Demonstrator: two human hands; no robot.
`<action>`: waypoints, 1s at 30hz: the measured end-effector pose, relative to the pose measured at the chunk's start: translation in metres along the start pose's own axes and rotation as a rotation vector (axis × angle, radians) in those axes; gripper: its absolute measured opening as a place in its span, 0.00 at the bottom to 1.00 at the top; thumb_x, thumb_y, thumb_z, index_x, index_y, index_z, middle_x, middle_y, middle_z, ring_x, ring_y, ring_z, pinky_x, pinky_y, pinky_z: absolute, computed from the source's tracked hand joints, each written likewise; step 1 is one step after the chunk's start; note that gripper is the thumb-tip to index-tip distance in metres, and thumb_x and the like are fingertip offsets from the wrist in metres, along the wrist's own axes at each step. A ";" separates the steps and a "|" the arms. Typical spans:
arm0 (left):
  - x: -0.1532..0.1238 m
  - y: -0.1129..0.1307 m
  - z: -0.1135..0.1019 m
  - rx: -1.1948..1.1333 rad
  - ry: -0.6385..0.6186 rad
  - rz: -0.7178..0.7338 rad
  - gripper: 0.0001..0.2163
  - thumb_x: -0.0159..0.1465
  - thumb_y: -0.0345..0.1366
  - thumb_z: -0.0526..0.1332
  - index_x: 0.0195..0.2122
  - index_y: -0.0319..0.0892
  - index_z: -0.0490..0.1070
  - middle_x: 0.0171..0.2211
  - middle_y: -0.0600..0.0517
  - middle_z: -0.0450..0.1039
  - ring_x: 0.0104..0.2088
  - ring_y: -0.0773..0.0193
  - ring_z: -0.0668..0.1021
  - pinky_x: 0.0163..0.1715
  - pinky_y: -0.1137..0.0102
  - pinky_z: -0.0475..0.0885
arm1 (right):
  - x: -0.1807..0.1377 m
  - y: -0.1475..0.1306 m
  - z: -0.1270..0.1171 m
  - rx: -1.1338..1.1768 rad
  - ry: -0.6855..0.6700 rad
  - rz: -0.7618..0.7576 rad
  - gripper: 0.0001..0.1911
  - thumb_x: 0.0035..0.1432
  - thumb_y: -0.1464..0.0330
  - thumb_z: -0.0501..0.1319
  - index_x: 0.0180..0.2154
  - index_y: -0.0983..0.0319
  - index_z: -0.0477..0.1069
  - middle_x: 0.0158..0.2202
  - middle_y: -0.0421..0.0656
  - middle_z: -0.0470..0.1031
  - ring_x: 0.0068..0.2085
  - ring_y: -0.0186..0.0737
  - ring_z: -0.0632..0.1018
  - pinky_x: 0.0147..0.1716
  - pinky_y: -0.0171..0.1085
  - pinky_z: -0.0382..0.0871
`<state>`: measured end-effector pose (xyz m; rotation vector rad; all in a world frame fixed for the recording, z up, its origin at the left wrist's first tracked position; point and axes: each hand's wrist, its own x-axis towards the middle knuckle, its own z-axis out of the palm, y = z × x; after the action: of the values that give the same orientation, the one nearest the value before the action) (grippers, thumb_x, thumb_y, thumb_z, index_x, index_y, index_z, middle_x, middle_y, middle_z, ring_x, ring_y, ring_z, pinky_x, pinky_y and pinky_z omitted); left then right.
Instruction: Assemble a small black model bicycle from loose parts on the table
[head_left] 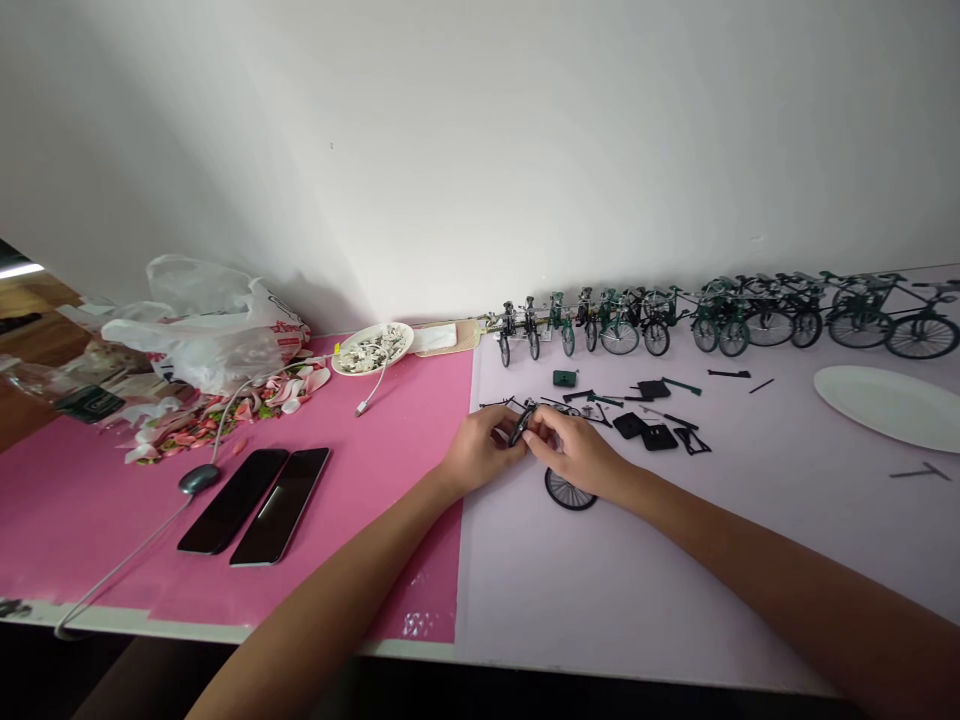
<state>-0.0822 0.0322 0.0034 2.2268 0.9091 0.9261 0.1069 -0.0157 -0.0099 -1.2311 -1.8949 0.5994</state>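
Note:
My left hand [480, 450] and my right hand [574, 450] meet over the pale table, both pinching a small black ring-shaped part [520, 425], likely a tiny tyre. Just below my right hand lies a black spoked model wheel [568, 493]. Loose black and green model bicycle parts [649, 420] are scattered just beyond my hands. A row of finished green and black model bicycles [720, 320] stands along the wall behind them.
A white plate [892, 405] lies at the right. On the pink mat [390, 480] lie two dark phones [255, 505], a cable with a grey mouse-like puck [199, 478], a bowl of small pieces [373, 348], a plastic bag [202, 325] and pink-green scraps.

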 end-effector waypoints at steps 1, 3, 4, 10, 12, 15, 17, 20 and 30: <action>0.000 0.000 0.000 0.001 -0.002 0.000 0.05 0.56 0.31 0.67 0.34 0.40 0.74 0.31 0.52 0.78 0.28 0.68 0.77 0.30 0.74 0.75 | 0.000 0.000 0.000 -0.001 0.001 -0.003 0.05 0.65 0.64 0.57 0.36 0.57 0.64 0.31 0.40 0.75 0.31 0.39 0.76 0.32 0.38 0.69; 0.000 -0.001 0.000 -0.001 -0.003 0.003 0.05 0.56 0.31 0.67 0.34 0.40 0.74 0.31 0.52 0.78 0.28 0.68 0.77 0.30 0.74 0.75 | 0.000 0.001 0.000 -0.005 0.001 -0.006 0.06 0.66 0.63 0.57 0.36 0.57 0.64 0.30 0.39 0.75 0.30 0.39 0.75 0.32 0.38 0.69; 0.000 -0.001 0.000 -0.002 -0.003 0.004 0.05 0.56 0.32 0.67 0.34 0.40 0.74 0.31 0.52 0.78 0.28 0.69 0.77 0.30 0.74 0.75 | 0.000 0.001 0.000 -0.006 0.000 -0.006 0.06 0.66 0.63 0.57 0.36 0.57 0.64 0.30 0.39 0.75 0.30 0.39 0.75 0.32 0.38 0.69; 0.000 -0.001 0.000 -0.002 -0.003 0.004 0.05 0.56 0.31 0.67 0.34 0.39 0.74 0.31 0.52 0.78 0.28 0.69 0.77 0.30 0.74 0.75 | 0.000 0.001 0.000 -0.005 -0.004 0.005 0.05 0.65 0.64 0.57 0.36 0.57 0.64 0.31 0.40 0.75 0.31 0.39 0.76 0.32 0.38 0.69; 0.000 -0.001 0.000 0.000 -0.001 0.004 0.05 0.56 0.31 0.67 0.34 0.39 0.74 0.31 0.52 0.78 0.28 0.69 0.77 0.30 0.74 0.75 | 0.000 0.000 0.000 -0.006 -0.002 0.001 0.05 0.65 0.64 0.57 0.36 0.57 0.64 0.31 0.40 0.75 0.31 0.39 0.76 0.32 0.38 0.69; 0.000 -0.001 0.000 0.002 0.005 0.004 0.05 0.57 0.32 0.67 0.35 0.40 0.74 0.31 0.52 0.78 0.28 0.68 0.77 0.30 0.74 0.75 | 0.000 0.000 0.000 -0.012 0.006 -0.003 0.05 0.65 0.65 0.58 0.36 0.57 0.64 0.30 0.39 0.75 0.30 0.39 0.76 0.31 0.37 0.69; 0.000 -0.001 0.000 0.002 0.003 0.002 0.06 0.57 0.32 0.67 0.35 0.40 0.74 0.31 0.52 0.78 0.29 0.68 0.77 0.30 0.74 0.76 | 0.000 0.000 0.000 -0.011 0.008 -0.007 0.05 0.65 0.65 0.58 0.36 0.57 0.64 0.30 0.39 0.75 0.30 0.39 0.76 0.31 0.37 0.69; 0.000 -0.001 0.000 -0.013 -0.003 0.005 0.05 0.57 0.32 0.67 0.34 0.40 0.74 0.30 0.52 0.77 0.28 0.68 0.77 0.30 0.74 0.76 | 0.000 0.000 0.000 -0.007 0.008 -0.014 0.05 0.65 0.64 0.58 0.36 0.57 0.64 0.30 0.40 0.75 0.30 0.39 0.76 0.32 0.38 0.69; 0.000 0.001 0.000 -0.017 -0.002 0.000 0.04 0.57 0.31 0.66 0.33 0.40 0.73 0.30 0.52 0.77 0.28 0.69 0.77 0.30 0.74 0.75 | 0.000 -0.002 0.000 -0.003 0.007 0.002 0.05 0.65 0.65 0.57 0.35 0.56 0.64 0.30 0.39 0.75 0.30 0.40 0.76 0.32 0.38 0.69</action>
<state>-0.0821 0.0317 0.0041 2.2133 0.8964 0.9279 0.1060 -0.0167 -0.0086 -1.2354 -1.8896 0.5937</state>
